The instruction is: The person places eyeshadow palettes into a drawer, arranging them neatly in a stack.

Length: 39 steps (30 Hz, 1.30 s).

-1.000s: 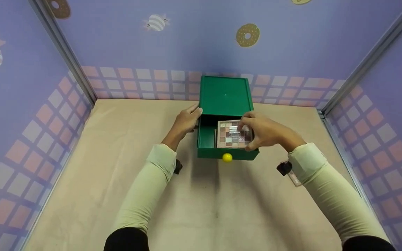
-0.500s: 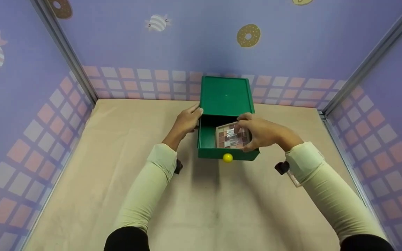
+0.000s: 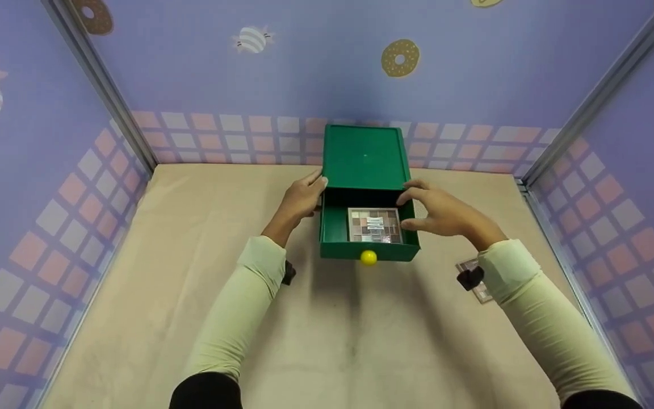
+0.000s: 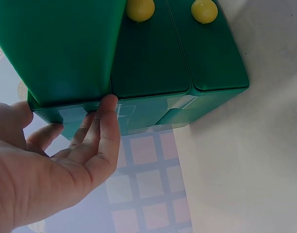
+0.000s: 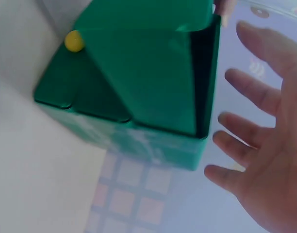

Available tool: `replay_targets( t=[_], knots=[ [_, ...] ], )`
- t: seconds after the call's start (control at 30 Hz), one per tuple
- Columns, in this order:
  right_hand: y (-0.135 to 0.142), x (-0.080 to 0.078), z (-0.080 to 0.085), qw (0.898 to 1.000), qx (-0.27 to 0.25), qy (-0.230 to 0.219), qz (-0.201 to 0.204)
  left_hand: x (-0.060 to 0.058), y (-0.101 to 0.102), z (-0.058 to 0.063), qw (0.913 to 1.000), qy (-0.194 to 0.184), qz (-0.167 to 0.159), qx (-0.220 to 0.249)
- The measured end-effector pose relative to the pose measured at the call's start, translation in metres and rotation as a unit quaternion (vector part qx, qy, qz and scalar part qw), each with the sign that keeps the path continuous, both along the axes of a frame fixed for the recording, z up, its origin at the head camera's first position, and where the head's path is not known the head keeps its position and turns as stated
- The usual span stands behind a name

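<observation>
A green drawer cabinet (image 3: 367, 156) stands against the back wall with its top drawer (image 3: 335, 224) pulled out, a yellow knob (image 3: 368, 258) on its front. Inside that drawer, toward the front right, an eyeshadow palette (image 3: 374, 225) lies flat with its colour grid facing up. My left hand (image 3: 303, 197) rests on the cabinet's left side. In the left wrist view its fingers (image 4: 107, 128) lie against the side wall and the thumb is at the top edge. My right hand (image 3: 440, 210) is beside the drawer's right wall, fingers spread and holding nothing, as the right wrist view also shows.
Another palette (image 3: 483, 292) lies on the cloth-covered table (image 3: 304, 341), partly hidden by the right wrist's black camera (image 3: 470, 278). Two lower drawers with yellow knobs (image 4: 204, 10) are closed. Patterned walls (image 3: 219, 136) enclose the table at the back and sides.
The palette, tilted in my right hand earlier, now lies in the drawer. My right hand has let go and drawn back to the right. My left hand has stayed in place.
</observation>
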State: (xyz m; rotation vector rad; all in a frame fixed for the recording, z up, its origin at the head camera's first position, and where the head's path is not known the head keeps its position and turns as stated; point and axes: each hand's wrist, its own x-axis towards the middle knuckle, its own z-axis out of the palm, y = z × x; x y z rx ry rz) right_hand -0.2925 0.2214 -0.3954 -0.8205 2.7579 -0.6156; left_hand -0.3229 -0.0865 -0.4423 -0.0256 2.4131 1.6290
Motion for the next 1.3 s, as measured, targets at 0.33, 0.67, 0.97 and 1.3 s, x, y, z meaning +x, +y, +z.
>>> replay_targets(
  t=[0.33, 0.67, 0.97, 1.3],
  knots=[
    [0.044, 0.001, -0.032, 0.996, -0.023, 0.035, -0.082, 0.0, -0.001, -0.001, 1.0, 0.003, 0.002, 0.0],
    [0.084, 0.014, -0.07, 0.985, -0.008, 0.0, -0.17, -0.001, 0.0, -0.003, 1.0, 0.001, 0.004, -0.006],
    [0.106, 0.026, -0.091, 0.978, 0.026, -0.042, -0.202, 0.0, 0.0, -0.002, 1.0, 0.006, 0.001, 0.001],
    [0.126, 0.041, -0.115, 0.968, 0.055, -0.06, -0.238, -0.002, 0.0, -0.002, 1.0, -0.003, 0.001, 0.003]
  ],
)
